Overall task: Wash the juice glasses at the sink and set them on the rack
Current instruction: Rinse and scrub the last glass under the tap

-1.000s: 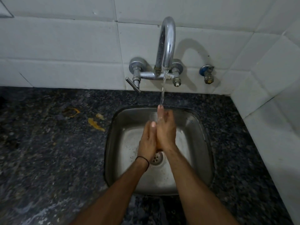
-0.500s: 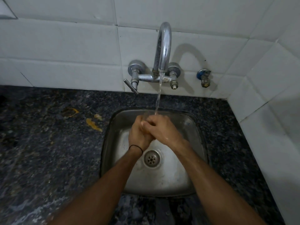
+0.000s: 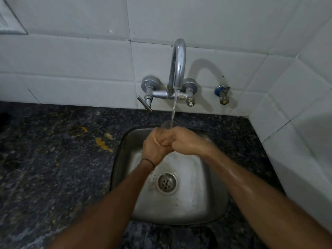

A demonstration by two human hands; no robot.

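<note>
A clear juice glass (image 3: 166,125) is held upright over the steel sink (image 3: 212,200), mostly hidden by my hands; only its rim shows. Water runs from the chrome tap (image 3: 177,69) down into the glass. My left hand (image 3: 152,150) wraps around the glass from the left. My right hand (image 3: 181,141) curls around it from the right, fingers meeting the left hand's. Both forearms are wet. No rack is in view.
A dark speckled stone counter (image 3: 53,177) surrounds the sink, with yellow-orange smears (image 3: 102,143) left of the basin. The drain (image 3: 167,182) sits mid-basin. A small valve (image 3: 222,95) sticks out of the white tiled wall; a tiled side wall (image 3: 296,141) stands at right.
My hands went from upright, palms together around the glass, to clasped sideways around it. They rose toward the tap and the stream now falls into the glass.
</note>
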